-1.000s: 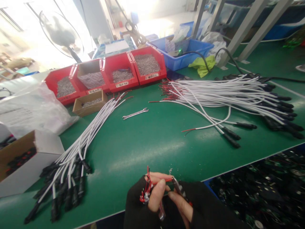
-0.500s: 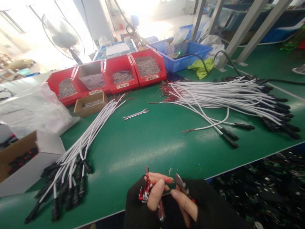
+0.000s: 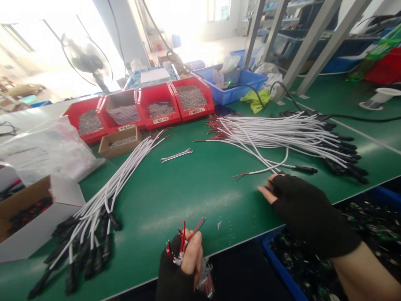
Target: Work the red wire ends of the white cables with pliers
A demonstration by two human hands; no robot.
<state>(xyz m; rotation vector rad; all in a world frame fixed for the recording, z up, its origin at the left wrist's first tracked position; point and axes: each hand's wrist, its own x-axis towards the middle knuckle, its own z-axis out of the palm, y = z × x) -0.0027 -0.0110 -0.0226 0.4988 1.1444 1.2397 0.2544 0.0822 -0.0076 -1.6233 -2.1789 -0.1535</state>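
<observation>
My left hand [image 3: 188,261], in a dark fingerless glove, is closed near the table's front edge. It holds a bunch of thin red and black wires [image 3: 182,241], whose ends stick up and out between thumb and fingers. Below those fingers hangs a shiny part with red and clear bits [image 3: 205,279], too blurred to name. My right hand [image 3: 282,190], gloved alike, is over the near ends of the loose white cables [image 3: 261,168] at the right. Its fingers bend round something dark that I cannot make out; the glove hides the palm.
White cables with black connectors lie in a left bundle [image 3: 115,184] and a right pile [image 3: 275,131]. A wrench [image 3: 177,155] lies between them. Red bins [image 3: 161,121] and a blue tray [image 3: 225,98] stand behind. An open carton [image 3: 62,217] is at left, a full blue crate [image 3: 282,274] below right.
My right hand has left my left hand and moved right and away to the loose cables. The cutters seen in it earlier no longer show. My left hand keeps the wires, slightly further left.
</observation>
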